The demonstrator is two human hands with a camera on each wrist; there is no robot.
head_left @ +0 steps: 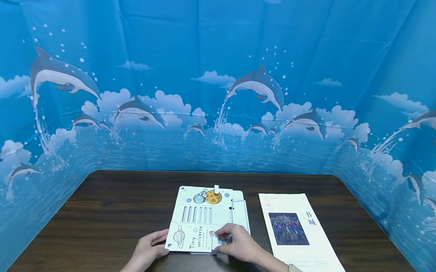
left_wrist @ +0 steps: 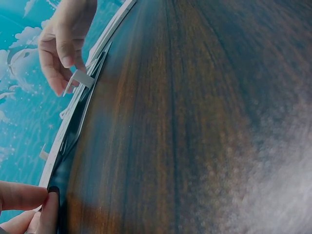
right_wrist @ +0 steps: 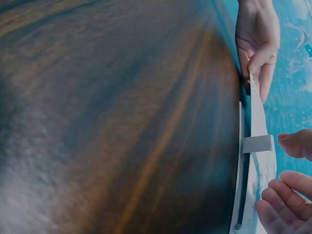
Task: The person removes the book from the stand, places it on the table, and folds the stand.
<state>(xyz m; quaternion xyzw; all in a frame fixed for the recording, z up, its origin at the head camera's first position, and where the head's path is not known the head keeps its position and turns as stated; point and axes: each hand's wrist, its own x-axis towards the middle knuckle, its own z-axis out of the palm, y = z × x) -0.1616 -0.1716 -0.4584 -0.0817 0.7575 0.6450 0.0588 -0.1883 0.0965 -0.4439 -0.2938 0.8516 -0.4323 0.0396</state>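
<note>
A white folding book stand, printed with planets, an astronaut and "Tiny universe", lies flat on the table in the head view. My left hand pinches its near left corner, thumb above and a finger beneath in the left wrist view. Over the near right part of the stand is my right hand, thumb and fingers bent but apart. Close to that thumb, a small pale page clip hooks over the near edge. Whether the right fingertips touch the panel is hard to see.
A white book with a dark picture on its cover lies to the right on the dark wooden table. A second clip sits on the stand's far edge. Behind the table hangs a blue dolphin curtain.
</note>
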